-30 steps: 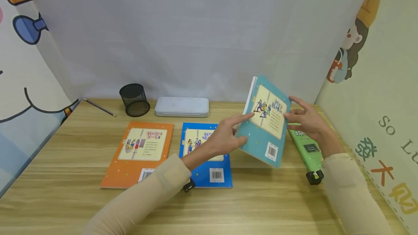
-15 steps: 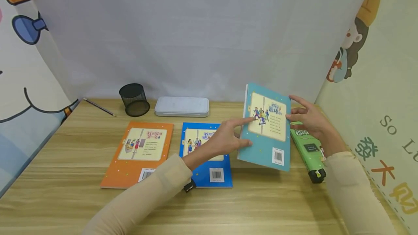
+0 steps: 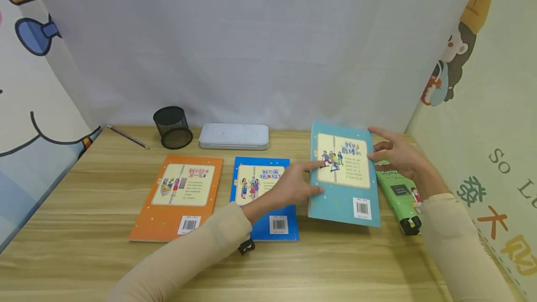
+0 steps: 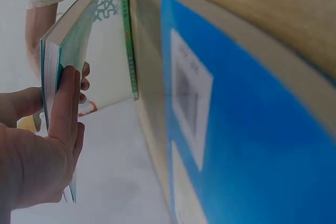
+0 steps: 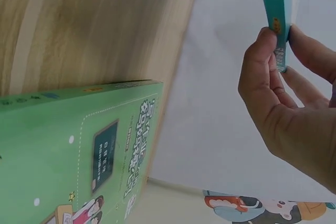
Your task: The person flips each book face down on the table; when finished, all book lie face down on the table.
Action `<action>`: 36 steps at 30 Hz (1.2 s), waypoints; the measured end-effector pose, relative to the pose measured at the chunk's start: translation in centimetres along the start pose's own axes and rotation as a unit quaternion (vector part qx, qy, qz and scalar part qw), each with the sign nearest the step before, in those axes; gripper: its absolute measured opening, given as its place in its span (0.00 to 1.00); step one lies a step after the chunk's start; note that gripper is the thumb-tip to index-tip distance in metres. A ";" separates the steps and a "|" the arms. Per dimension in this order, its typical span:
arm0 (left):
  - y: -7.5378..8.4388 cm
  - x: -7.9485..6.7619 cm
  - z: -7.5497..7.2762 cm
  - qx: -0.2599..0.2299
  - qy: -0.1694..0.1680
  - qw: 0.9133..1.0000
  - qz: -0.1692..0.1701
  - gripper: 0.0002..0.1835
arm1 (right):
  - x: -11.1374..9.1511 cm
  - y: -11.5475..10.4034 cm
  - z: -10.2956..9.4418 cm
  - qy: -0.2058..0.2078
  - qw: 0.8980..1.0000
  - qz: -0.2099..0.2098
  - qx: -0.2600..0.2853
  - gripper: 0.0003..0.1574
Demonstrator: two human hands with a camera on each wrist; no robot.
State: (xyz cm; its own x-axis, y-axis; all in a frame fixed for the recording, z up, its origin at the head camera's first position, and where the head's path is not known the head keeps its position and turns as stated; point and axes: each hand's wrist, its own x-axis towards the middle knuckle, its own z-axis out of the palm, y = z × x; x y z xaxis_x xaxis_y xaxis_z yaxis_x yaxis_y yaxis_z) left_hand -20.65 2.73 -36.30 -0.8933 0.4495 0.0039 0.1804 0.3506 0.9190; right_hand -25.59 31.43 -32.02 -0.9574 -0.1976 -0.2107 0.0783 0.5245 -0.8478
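Between both hands, a teal book (image 3: pixel 344 199) is held tilted above the table, its back cover with picture panel and barcode facing up. My left hand (image 3: pixel 293 183) pinches its left edge; in the left wrist view, page ends show between that hand's thumb and fingers (image 4: pixel 65 98). My right hand (image 3: pixel 396 157) pinches the spine at the upper right, as the right wrist view shows. Below and left lies a blue book (image 3: pixel 270 225), partly covered by the left hand and sleeve. Near the right forearm lies a green book (image 3: pixel 398 195), partly hidden by the right hand.
An orange book (image 3: pixel 176 218) lies left of the blue one. Behind stand a black mesh pen cup (image 3: pixel 173 127) and a pale flat case (image 3: pixel 233 136). A pencil (image 3: pixel 127 137) lies at the back left. A white cloth (image 3: pixel 251 45) hangs behind the wooden table (image 3: pixel 293 274).
The teal book has come down toward the table and turned so its back cover faces up more squarely. Both hands keep their hold; the left has shifted slightly right and down.
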 end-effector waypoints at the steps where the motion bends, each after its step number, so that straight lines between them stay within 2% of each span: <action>1: -0.2 0.0 0.2 -0.002 -0.001 1.000 -0.009 0.34 | 0.1 0.1 0.0 -0.005 1.000 0.003 -0.002 0.52; 7: -1.1 0.3 1.2 0.011 0.000 0.999 -0.044 0.35 | 1.0 0.9 0.4 -0.021 0.999 0.025 -0.017 0.52; 16: -2.0 0.6 2.1 0.066 -0.018 0.995 -0.077 0.37 | 2.5 2.3 1.7 -0.032 0.996 0.063 -0.052 0.52; 25: -2.5 1.1 2.5 0.035 -0.079 0.991 -0.101 0.38 | 3.2 2.7 2.3 -0.056 0.992 0.079 -0.080 0.51; 32: -1.9 1.6 2.5 0.067 -0.105 0.982 -0.141 0.38 | 3.5 2.8 2.5 -0.069 0.988 0.103 -0.092 0.50; 36: -1.6 1.9 2.5 0.098 -0.117 0.977 -0.149 0.38 | 3.6 3.0 2.7 -0.073 0.987 0.109 -0.096 0.51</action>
State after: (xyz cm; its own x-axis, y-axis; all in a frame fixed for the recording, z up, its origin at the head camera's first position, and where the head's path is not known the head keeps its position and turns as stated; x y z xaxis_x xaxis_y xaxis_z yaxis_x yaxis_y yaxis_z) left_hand -21.62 5.07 -38.75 -0.8032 0.4712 -0.3645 0.0218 0.6347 0.7725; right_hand -28.05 30.02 -36.61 -0.8725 -0.1723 -0.4572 0.2103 0.7123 -0.6697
